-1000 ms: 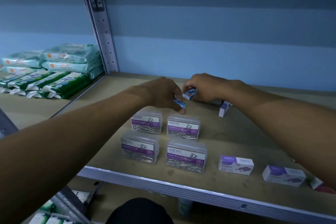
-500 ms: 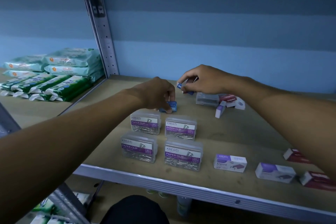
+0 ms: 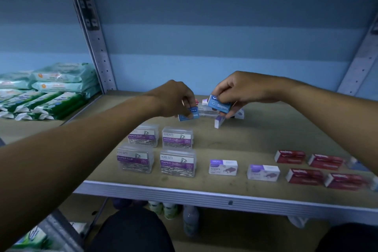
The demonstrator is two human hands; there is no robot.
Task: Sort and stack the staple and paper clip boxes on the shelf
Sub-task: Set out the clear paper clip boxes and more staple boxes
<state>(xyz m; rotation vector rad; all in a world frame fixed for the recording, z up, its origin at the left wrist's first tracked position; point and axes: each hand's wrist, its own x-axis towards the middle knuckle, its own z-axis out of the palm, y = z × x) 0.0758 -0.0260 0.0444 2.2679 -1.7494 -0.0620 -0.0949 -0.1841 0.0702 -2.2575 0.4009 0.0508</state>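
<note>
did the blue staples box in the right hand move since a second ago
Yes. The right hand has lifted the blue staples box up off the shelf and slightly rightward, judged against the rear-right paper clip box.

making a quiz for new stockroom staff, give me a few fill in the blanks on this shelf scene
1. The right hand holds a staple box coloured ____.
2. The clear paper clip boxes at the front of the shelf number ____.
3. The left hand grips a blue ____ box.

Missing words: blue; four; staple
</note>
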